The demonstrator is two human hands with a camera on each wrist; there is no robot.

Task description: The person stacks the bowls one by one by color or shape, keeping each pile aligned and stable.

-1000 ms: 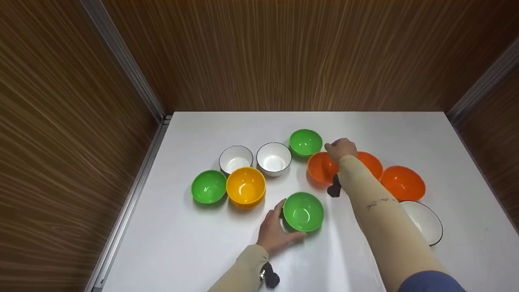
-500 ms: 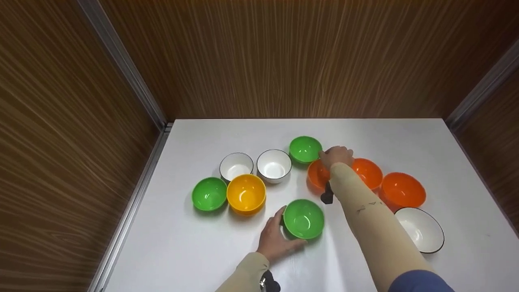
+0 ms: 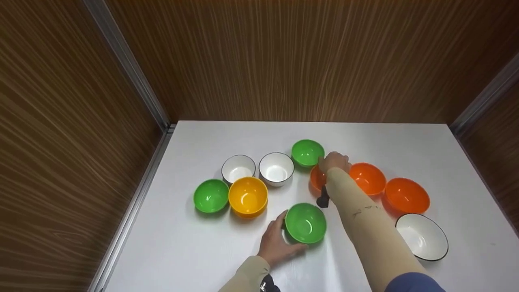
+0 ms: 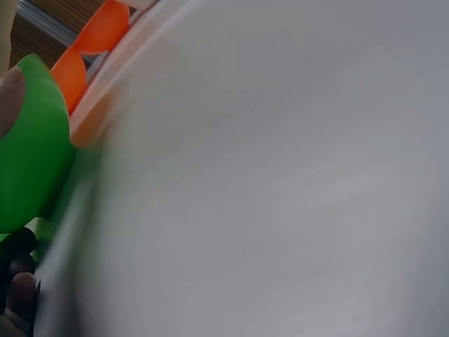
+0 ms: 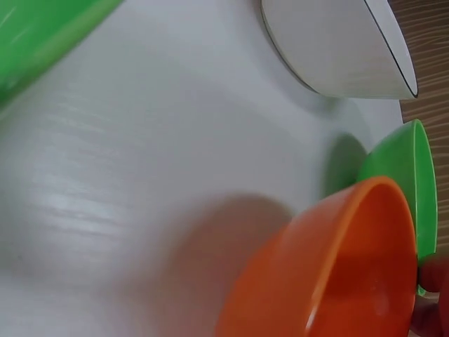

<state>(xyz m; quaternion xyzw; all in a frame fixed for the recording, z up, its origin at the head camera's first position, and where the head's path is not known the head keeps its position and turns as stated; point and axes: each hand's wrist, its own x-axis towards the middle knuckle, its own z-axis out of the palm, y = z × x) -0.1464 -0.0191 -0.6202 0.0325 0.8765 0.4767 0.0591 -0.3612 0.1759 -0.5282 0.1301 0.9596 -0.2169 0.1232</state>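
Note:
My left hand point(image 3: 277, 243) curls round the left and near sides of a green bowl point(image 3: 305, 223) at the front middle; the left wrist view shows its thumb on the bowl point(image 4: 35, 147). Farther back, my right hand point(image 3: 334, 162) pinches the near right rim of another green bowl point(image 3: 307, 152), over the left orange bowl point(image 3: 317, 180). In the right wrist view its fingers point(image 5: 433, 274) show at the right edge, by the rim of the green bowl point(image 5: 400, 158) and the orange bowl point(image 5: 280, 288). The right forearm covers part of the orange bowl.
Left of middle stand a green bowl point(image 3: 211, 196), a yellow bowl point(image 3: 248, 196) and two white bowls point(image 3: 238, 168) point(image 3: 276, 168). Right of the forearm are two more orange bowls point(image 3: 367, 178) point(image 3: 406, 196) and a white bowl point(image 3: 421, 236). Wooden panels point(image 3: 259, 61) border the table.
My right hand has come left and nearer, from behind the orange bowls to the back green bowl's rim. My left hand keeps its grip in place. The head view has tilted slightly.

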